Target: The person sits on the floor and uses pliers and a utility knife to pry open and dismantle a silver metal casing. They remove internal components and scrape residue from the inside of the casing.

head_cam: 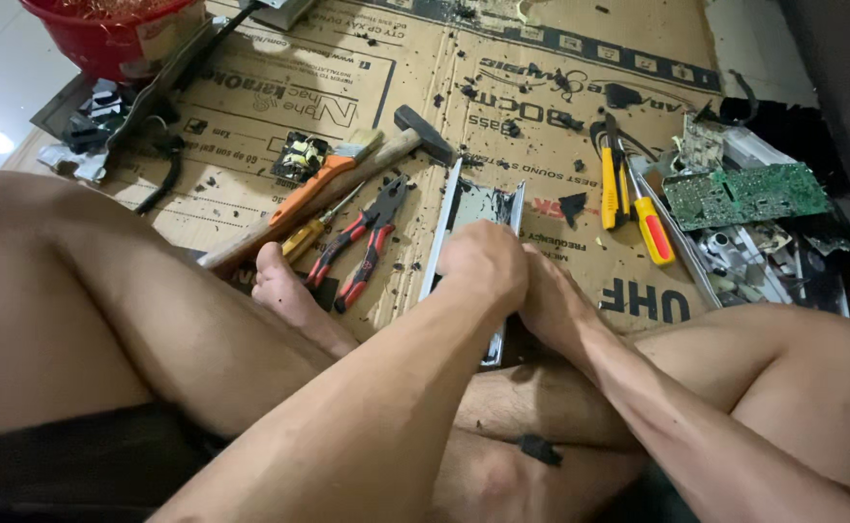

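Observation:
I sit cross-legged on flattened cardboard. A long grey metal chassis piece lies in front of my legs. My left hand is closed over its near part, knuckles up. My right hand presses against the left one from the right, gripping the same piece lower down. What the fingers hold underneath is hidden by the hands.
Red-handled pliers, a yellow screwdriver, an orange brush and a wooden hammer lie to the left. Yellow-handled tools, a green circuit board and metal scrap sit on the right. A red bucket stands at far left.

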